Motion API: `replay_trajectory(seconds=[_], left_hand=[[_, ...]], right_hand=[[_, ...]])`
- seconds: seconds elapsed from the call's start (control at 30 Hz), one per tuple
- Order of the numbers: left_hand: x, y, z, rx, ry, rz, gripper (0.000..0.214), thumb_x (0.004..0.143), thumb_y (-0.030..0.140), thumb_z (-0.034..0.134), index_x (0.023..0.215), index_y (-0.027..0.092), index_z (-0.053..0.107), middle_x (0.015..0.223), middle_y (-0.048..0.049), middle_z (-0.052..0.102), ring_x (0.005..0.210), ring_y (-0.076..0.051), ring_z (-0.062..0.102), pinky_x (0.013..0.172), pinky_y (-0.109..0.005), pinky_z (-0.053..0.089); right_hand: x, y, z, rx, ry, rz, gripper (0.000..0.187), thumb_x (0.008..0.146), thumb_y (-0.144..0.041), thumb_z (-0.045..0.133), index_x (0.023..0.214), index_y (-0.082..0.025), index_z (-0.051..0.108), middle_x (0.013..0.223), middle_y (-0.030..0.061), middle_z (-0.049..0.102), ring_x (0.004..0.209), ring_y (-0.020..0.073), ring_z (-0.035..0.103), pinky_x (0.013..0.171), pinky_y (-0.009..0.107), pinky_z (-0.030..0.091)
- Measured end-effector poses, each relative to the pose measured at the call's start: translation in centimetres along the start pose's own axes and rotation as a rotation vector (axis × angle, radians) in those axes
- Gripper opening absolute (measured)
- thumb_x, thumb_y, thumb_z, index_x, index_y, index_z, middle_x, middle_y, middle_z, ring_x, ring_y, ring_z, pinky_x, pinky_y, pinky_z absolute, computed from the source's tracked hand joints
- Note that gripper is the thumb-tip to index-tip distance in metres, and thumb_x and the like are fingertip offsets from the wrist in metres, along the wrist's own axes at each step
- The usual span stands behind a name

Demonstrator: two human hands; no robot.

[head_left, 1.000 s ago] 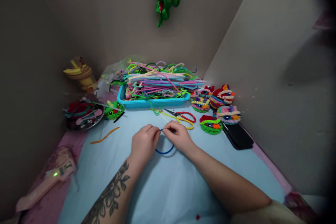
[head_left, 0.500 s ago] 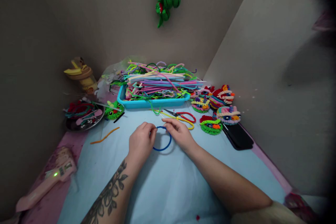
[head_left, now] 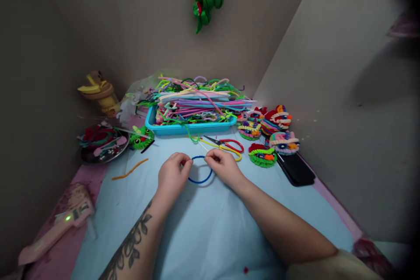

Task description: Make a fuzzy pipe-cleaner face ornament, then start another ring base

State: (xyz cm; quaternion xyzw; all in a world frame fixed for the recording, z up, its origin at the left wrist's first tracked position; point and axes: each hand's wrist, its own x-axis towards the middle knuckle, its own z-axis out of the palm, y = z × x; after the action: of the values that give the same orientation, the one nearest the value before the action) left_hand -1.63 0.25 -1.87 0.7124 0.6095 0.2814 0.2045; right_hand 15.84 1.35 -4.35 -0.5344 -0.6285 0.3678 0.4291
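Observation:
A blue pipe cleaner (head_left: 200, 180) bent into a ring lies on the pale blue table cover between my hands. My left hand (head_left: 172, 176) pinches the ring's left side with curled fingers. The ring's right side is pinched by my right hand (head_left: 223, 166). Red-handled scissors (head_left: 228, 143) and a yellow pipe cleaner (head_left: 233, 152) lie just beyond my right hand.
A blue tray (head_left: 183, 129) heaped with coloured pipe cleaners stands at the back. Several finished fuzzy faces (head_left: 262, 156) and a black phone (head_left: 295, 168) sit right. A plate of scraps (head_left: 101, 145), an orange pipe cleaner (head_left: 130, 169) and a pink glue gun (head_left: 57, 227) are left.
The blue loop has been drawn into a rounder ring, and my hands have moved a little apart, each to one side of it.

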Motion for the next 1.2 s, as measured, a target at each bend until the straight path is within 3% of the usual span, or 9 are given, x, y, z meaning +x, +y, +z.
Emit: replay_trajectory(seconds=[0.1,0.2,0.37,0.47,0.57,0.9,1.07,1.2], left_hand=[[0.40,-0.61,0.06,-0.111,-0.064,-0.078,0.018,0.079,0.031,0.052,0.071,0.018,0.063,0.069,-0.0007,0.062,0.063,-0.015,0.054,0.059,-0.025,0.038],[0.60,-0.97,0.18,-0.155,-0.085,-0.103,0.020,0.078,0.034,0.054,0.076,0.018,0.064,0.071,-0.0002,0.063,0.060,-0.014,0.053,0.057,-0.025,0.039],[0.40,-0.72,0.28,-0.146,-0.006,-0.006,0.025,0.078,0.034,0.056,0.096,0.020,0.065,0.087,-0.0017,0.066,0.063,-0.013,0.053,0.061,-0.026,0.042],[0.25,-0.53,0.38,-0.106,-0.002,0.046,0.019,0.080,0.032,0.054,0.088,0.021,0.067,0.085,-0.0015,0.067,0.063,-0.013,0.053,0.064,-0.027,0.042],[0.27,-0.48,0.51,-0.094,-0.047,0.014,0.021,0.082,0.031,0.050,0.079,0.020,0.067,0.073,-0.0009,0.066,0.063,-0.014,0.054,0.063,-0.026,0.042],[0.19,-0.13,0.69,-0.059,-0.109,-0.026,0.024,0.082,0.033,0.048,0.078,0.019,0.067,0.071,-0.0017,0.066,0.062,-0.015,0.054,0.059,-0.026,0.037],[0.42,-0.66,0.89,-0.187,-0.180,-0.069,0.025,0.081,0.035,0.047,0.074,0.018,0.064,0.062,0.0006,0.060,0.059,-0.015,0.051,0.055,-0.024,0.034],[0.71,-0.87,0.56,-0.461,-0.306,-0.166,0.023,0.074,0.036,0.051,0.066,0.016,0.059,0.055,0.0028,0.053,0.054,-0.013,0.047,0.052,-0.023,0.033]], right_hand=[[0.03,-0.10,-0.19,-0.084,0.001,-0.077,0.011,0.075,-0.020,0.055,0.066,-0.018,0.061,0.064,-0.0003,0.058,0.061,0.0130,0.051,0.057,0.023,0.039],[0.09,-0.21,-0.33,-0.043,0.002,-0.040,0.012,0.074,-0.021,0.055,0.064,-0.018,0.060,0.060,-0.0012,0.056,0.058,0.0129,0.050,0.055,0.023,0.039],[0.23,-0.34,-0.52,0.040,-0.009,0.055,0.013,0.072,-0.025,0.057,0.061,-0.018,0.058,0.054,-0.0032,0.051,0.052,0.0114,0.046,0.051,0.023,0.036],[0.23,-0.32,-0.44,0.085,-0.049,0.060,0.014,0.072,-0.027,0.058,0.061,-0.018,0.058,0.054,-0.0034,0.052,0.052,0.0111,0.047,0.050,0.023,0.037],[0.18,-0.23,-0.24,0.110,-0.055,0.060,0.014,0.072,-0.029,0.059,0.064,-0.018,0.058,0.056,-0.0030,0.054,0.053,0.0112,0.048,0.051,0.023,0.038],[0.13,0.09,0.05,0.142,-0.042,0.083,0.014,0.073,-0.031,0.058,0.066,-0.018,0.056,0.056,-0.0034,0.052,0.051,0.0104,0.047,0.049,0.022,0.037],[0.04,0.04,0.04,0.065,-0.037,0.025,0.011,0.074,-0.027,0.059,0.070,-0.018,0.062,0.062,-0.0006,0.061,0.059,0.0130,0.054,0.056,0.024,0.042],[-0.20,-0.39,-0.37,-0.112,-0.061,-0.164,0.011,0.078,-0.020,0.057,0.069,-0.020,0.063,0.067,0.0011,0.063,0.067,0.0152,0.057,0.063,0.027,0.044]])
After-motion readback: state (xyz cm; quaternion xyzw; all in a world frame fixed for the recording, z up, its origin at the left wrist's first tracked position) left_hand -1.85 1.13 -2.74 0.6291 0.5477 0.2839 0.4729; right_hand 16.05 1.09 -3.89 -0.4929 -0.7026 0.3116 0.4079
